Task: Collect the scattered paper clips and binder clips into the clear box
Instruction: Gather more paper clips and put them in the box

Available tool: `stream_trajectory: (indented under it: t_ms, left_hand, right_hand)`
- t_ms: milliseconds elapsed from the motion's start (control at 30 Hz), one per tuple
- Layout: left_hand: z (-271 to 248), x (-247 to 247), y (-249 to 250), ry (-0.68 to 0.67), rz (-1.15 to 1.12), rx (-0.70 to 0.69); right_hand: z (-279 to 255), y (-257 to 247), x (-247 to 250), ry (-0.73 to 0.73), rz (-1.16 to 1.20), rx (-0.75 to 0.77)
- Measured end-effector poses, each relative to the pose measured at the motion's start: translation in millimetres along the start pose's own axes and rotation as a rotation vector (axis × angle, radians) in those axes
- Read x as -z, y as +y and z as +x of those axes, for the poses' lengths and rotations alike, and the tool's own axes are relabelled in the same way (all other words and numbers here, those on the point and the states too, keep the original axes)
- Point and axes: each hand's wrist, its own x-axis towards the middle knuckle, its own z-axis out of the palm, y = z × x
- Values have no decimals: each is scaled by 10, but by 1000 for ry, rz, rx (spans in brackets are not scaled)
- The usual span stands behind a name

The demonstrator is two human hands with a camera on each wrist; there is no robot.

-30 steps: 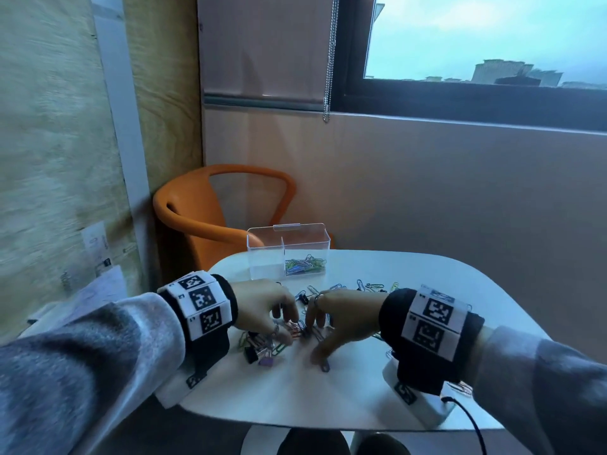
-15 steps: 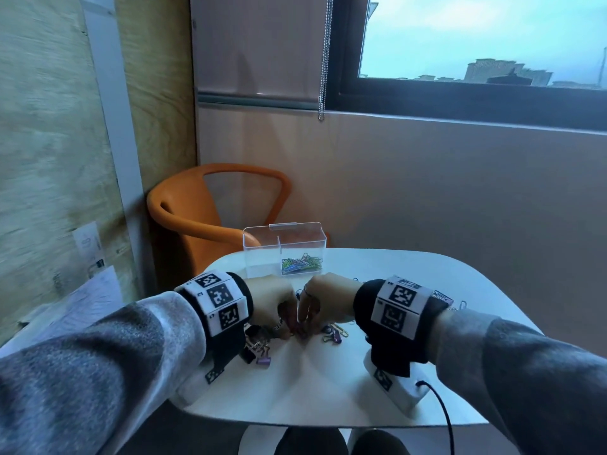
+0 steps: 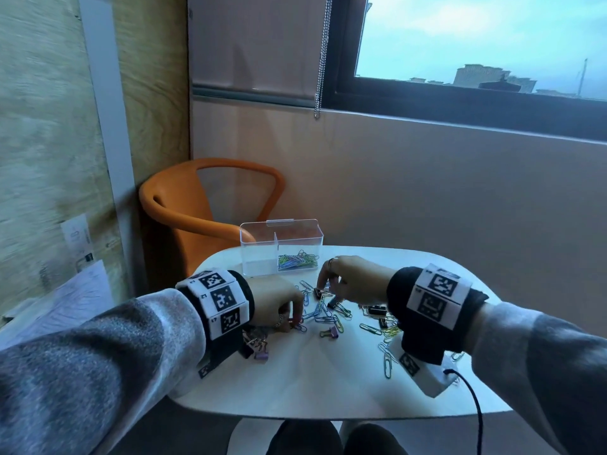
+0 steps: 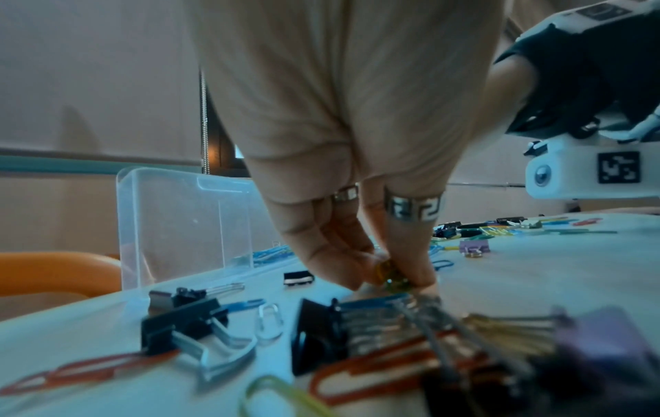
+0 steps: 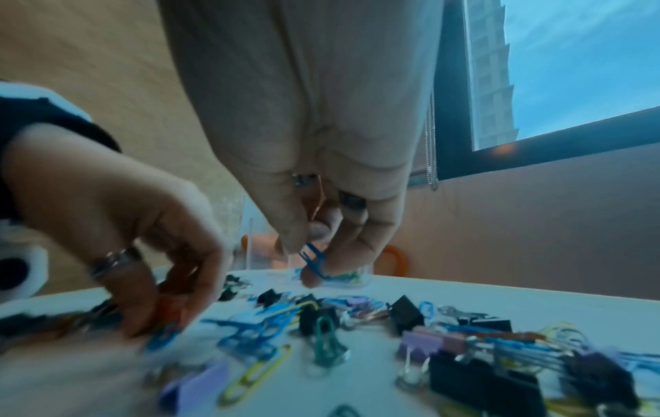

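The clear box (image 3: 259, 247) stands at the table's far edge, with coloured paper clips (image 3: 297, 261) in its right compartment. Loose paper clips and binder clips (image 3: 325, 310) lie scattered in front of it. My left hand (image 3: 294, 320) is down on the table at the pile's left side, and its curled fingers pinch a small clip (image 4: 391, 278). My right hand (image 3: 323, 289) hovers just above the clips near the box and pinches a blue paper clip (image 5: 314, 262) between thumb and fingers. More binder clips (image 3: 256, 346) lie under my left wrist.
The white table (image 3: 312, 382) is small and rounded, and its near edge is close to me. An orange chair (image 3: 184, 205) stands behind the box on the left. A purple binder clip (image 3: 331, 332) and black binder clips (image 3: 376, 311) lie between and under my hands.
My hands were bunched together over the pile and have drawn apart. The right hand has moved toward the box with a blue clip, and the clips now lie spread out.
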Motion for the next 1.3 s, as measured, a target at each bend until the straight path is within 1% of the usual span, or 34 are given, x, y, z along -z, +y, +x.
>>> stream_trajectory:
  t_ms: [133, 200, 267, 367, 467, 567, 633, 700, 833, 900, 1033, 1100, 1167, 1300]
  left_hand:
    - [7, -5, 52, -26, 98, 29]
    - [-3, 4, 70, -46, 123, 46]
    - [11, 7, 89, -71, 161, 53]
    - [12, 5, 123, -109, 227, 73]
    - [-5, -5, 94, -132, 218, 83]
    - [-26, 40, -1, -112, 109, 102]
    - [-24, 125, -85, -67, 16, 119]
    - [-10, 239, -156, -5, -42, 139]
    - [140, 483, -234, 142, -111, 182]
    - [273, 607, -225, 237, -147, 214]
    - [581, 732, -197, 455, -130, 291]
    - [705, 698, -207, 487, -96, 290]
    - [766, 652, -232, 497, -102, 268]
    - [759, 609, -322, 536, -186, 261]
  right_hand:
    - [-4, 84, 19, -87, 37, -62]
    - [-24, 81, -8, -106, 33, -65]
    - [-49, 47, -50, -122, -26, -21]
    - [16, 57, -138, -162, -130, 86]
    - [160, 105, -132, -201, -122, 127]
    - [260, 160, -113, -230, -42, 139]
    - [297, 192, -120, -238, -12, 158]
    - [315, 215, -129, -220, -30, 176]
    - [319, 247, -177, -148, -166, 234]
    - [292, 242, -198, -139, -233, 243]
    - [241, 235, -209, -98, -378, 263]
    - [220, 253, -205, -78, -409, 279]
    - [198, 284, -186, -69, -385, 287]
    - [179, 365, -127, -35, -195, 277]
